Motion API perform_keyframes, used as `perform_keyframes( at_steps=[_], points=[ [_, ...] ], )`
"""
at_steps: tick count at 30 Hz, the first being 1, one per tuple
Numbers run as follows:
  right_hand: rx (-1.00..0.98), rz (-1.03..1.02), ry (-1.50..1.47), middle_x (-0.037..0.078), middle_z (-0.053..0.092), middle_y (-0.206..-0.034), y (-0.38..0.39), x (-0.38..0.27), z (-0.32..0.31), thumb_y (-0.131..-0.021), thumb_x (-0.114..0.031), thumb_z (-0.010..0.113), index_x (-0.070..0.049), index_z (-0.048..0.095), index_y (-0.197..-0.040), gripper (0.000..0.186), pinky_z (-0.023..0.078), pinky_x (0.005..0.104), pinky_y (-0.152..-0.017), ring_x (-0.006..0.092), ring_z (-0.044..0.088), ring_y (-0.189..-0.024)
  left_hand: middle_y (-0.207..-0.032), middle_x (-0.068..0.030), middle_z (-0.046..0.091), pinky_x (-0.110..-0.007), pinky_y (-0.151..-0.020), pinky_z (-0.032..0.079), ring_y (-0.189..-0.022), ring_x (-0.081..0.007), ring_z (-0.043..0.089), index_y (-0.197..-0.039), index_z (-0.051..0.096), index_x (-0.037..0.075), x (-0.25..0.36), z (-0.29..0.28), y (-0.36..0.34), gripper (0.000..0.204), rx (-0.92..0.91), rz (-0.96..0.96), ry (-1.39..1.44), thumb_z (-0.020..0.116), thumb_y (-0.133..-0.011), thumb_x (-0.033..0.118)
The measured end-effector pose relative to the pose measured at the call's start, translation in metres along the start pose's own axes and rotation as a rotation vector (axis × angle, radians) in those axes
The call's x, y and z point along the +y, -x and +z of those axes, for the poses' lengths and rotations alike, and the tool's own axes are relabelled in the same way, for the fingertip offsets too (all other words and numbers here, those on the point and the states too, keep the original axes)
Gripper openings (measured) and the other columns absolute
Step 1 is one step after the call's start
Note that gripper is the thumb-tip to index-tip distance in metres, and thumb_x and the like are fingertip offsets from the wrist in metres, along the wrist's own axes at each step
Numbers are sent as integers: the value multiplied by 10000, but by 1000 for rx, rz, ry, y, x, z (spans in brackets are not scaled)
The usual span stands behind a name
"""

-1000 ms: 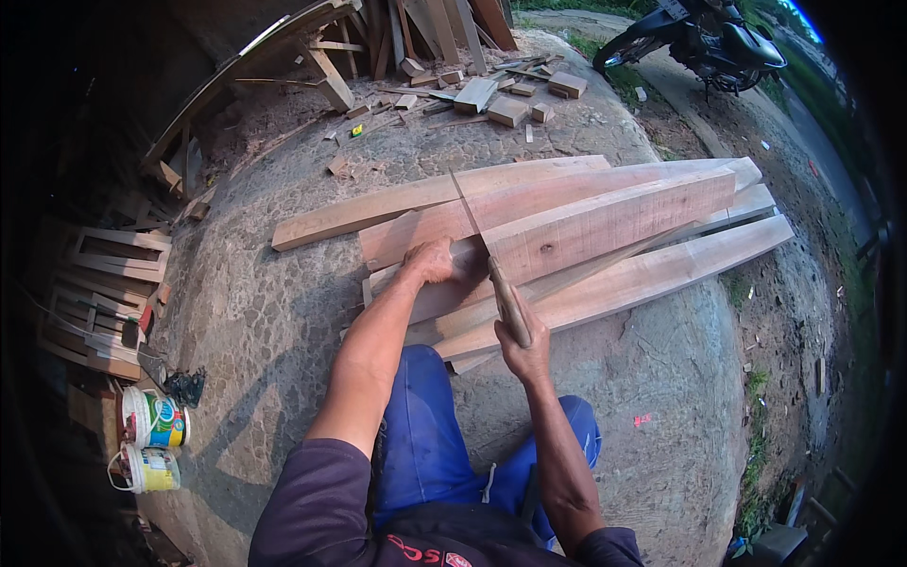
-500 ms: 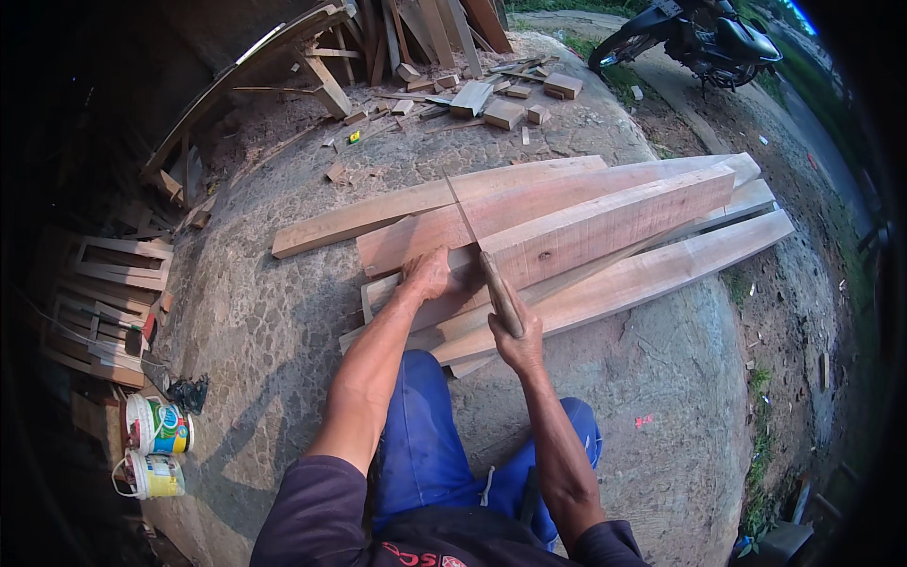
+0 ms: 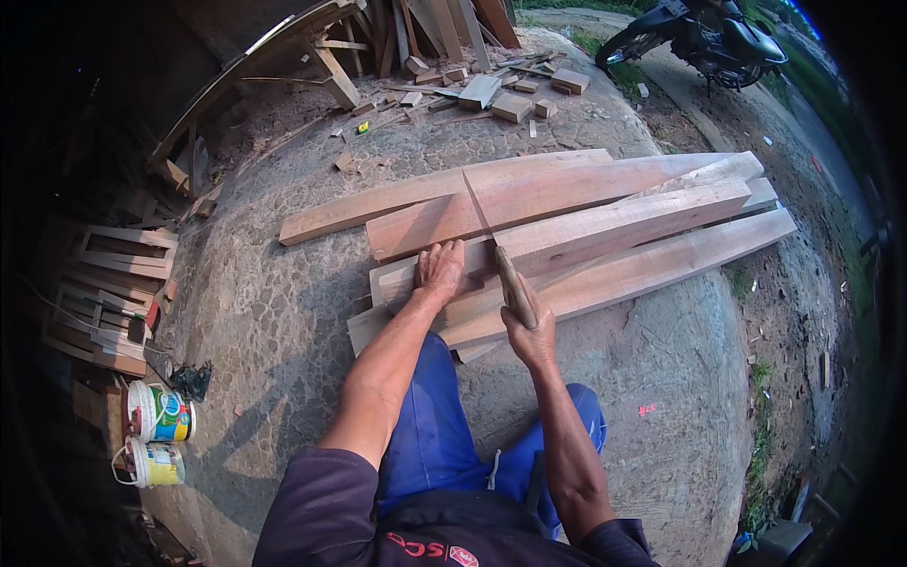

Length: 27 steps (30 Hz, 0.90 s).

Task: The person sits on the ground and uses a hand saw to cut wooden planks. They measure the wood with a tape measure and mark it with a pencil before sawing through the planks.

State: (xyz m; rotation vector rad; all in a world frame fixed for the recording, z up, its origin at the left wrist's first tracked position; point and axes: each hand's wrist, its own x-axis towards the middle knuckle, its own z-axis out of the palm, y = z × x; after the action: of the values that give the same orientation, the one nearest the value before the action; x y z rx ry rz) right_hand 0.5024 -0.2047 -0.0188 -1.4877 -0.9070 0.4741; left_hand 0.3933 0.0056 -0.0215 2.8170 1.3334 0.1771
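Note:
My right hand is closed around the wooden handle of a handsaw. Its thin blade points away from me and crosses a thick wooden beam near the beam's left part. Left of the blade, my left hand grips this beam, its fingers bent over the upper edge. The beam lies on top of other timbers, among them a reddish plank behind it and a pale plank on the near side. How deep the blade sits in the wood cannot be made out.
Another long timber lies farthest back. Offcut blocks are scattered beyond it, near leaning boards. Wooden frames and two paint buckets stand at the left. A motorcycle is parked at the far right.
The view has shifted slightly. My left hand's fingers have moved up onto the beam's upper edge, and the beam's right end sits a little nearer to me. The saw stays in my right hand.

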Motion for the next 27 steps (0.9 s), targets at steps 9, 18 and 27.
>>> perform_keyframes(
  at_steps=[9, 18, 27],
  points=[
    [-13, 23, 38, 209, 743, -1214, 190, -52, -94, -809, 10, 717, 33, 571, -1431, 640, 583, 333, -863, 237, 770, -994, -1253, -132, 675, -499, -1065, 417, -1247, -327, 586, -1260, 588, 58, 9, -17, 5, 778, -75, -35, 74, 889, -656, 445],
    [-14, 29, 33, 217, 690, -1297, 129, -11, -54, -832, -59, 745, -80, 518, -1508, 714, 577, 368, -887, 366, 737, -1062, -1240, -136, 680, -510, -1002, 449, -1216, -346, 596, -1211, 595, 79, 0, -10, -9, 637, -91, -31, 16, 833, -736, 432],
    [27, 63, 29, 266, 716, -1086, 62, -25, -32, -850, -109, 712, -99, 539, -1486, 659, 584, 422, -820, 397, 743, -958, -1235, -124, 685, -493, -1016, 435, -1224, -325, 587, -1200, 589, 82, 9, -12, 2, 531, -53, -21, -58, 801, -807, 369]
  ],
)
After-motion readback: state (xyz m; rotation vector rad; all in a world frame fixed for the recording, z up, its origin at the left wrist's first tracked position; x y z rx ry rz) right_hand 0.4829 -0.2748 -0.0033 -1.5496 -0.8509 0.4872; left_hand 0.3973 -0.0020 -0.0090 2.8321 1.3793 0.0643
